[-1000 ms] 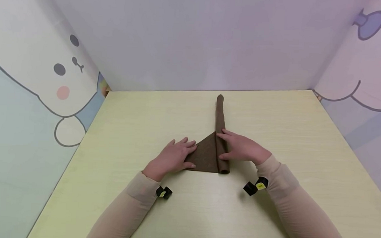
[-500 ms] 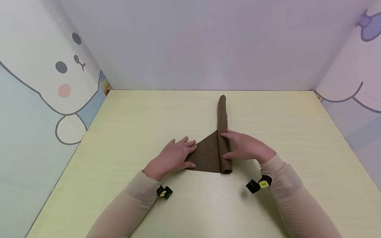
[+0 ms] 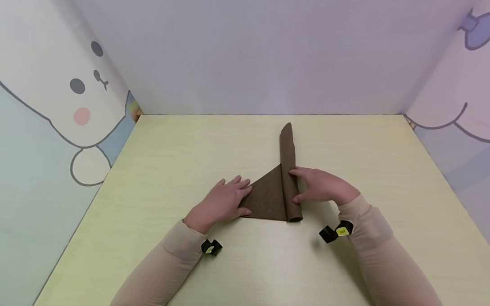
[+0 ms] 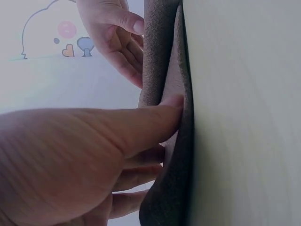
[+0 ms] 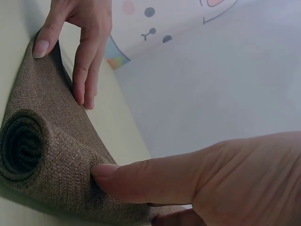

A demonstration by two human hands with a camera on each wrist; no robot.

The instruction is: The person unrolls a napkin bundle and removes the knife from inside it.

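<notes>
A brown cloth [image 3: 267, 198] lies on the table, flat and slanting to the left, wound into a long roll [image 3: 287, 150] along its right side. My left hand [image 3: 222, 201] rests on the flat part's left corner, fingers extended and thumb on the near edge. My right hand [image 3: 324, 186] touches the roll from the right, with thumb and fingertips spread along it. In the right wrist view, the roll's coiled end [image 5: 23, 148] faces the camera and the thumb [image 5: 136, 181] presses its side. The other right fingers are mostly hidden there.
The pale wooden table [image 3: 204, 147] meets a plain wall [image 3: 248, 54] at its back edge. Cartoon-printed panels stand at the left [image 3: 49, 74] and right [image 3: 450, 88]. Black wrist cameras are worn on both sleeves, the right camera [image 3: 335, 232] just above the tabletop.
My right hand and the roll have shifted slightly right, and more flat cloth shows between roll and left hand. The roll's far tip looks more pointed. My left hand stays put.
</notes>
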